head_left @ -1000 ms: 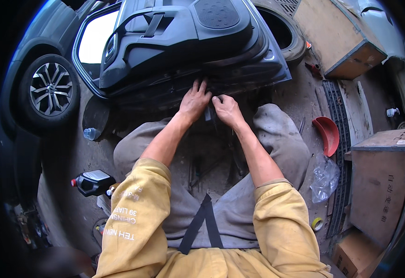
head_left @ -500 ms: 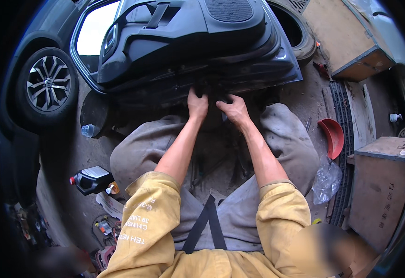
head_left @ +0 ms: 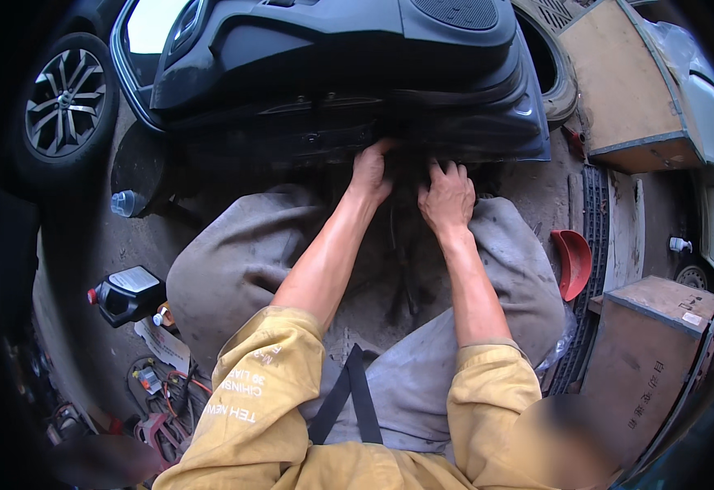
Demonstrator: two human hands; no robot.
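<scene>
A dark car door [head_left: 324, 73] fills the space in front of me, its inner trim and round speaker grille facing up. My left hand [head_left: 370, 173] is at the door's near edge, thumb stretched toward the dark gap there. Its other fingers are hidden, so its grip does not show. Just to the right, my right hand [head_left: 448, 196] has its back up and its bent fingers apart, close below that same edge. I see nothing held in it. Deep shadow hides what lies beneath the door edge and between my knees.
At left are a car wheel [head_left: 66, 102], a black bottle with a red cap [head_left: 131, 296] and a clear bottle [head_left: 128, 203]. A loose tyre [head_left: 565, 90] lies beyond the door. Wooden crates [head_left: 647, 359] and a red curved piece [head_left: 572, 263] lie at right.
My right hand has moved right, away from the left, and turned its back upward. The left hand has shifted slightly right along the door edge. The whole view has shifted a little.
</scene>
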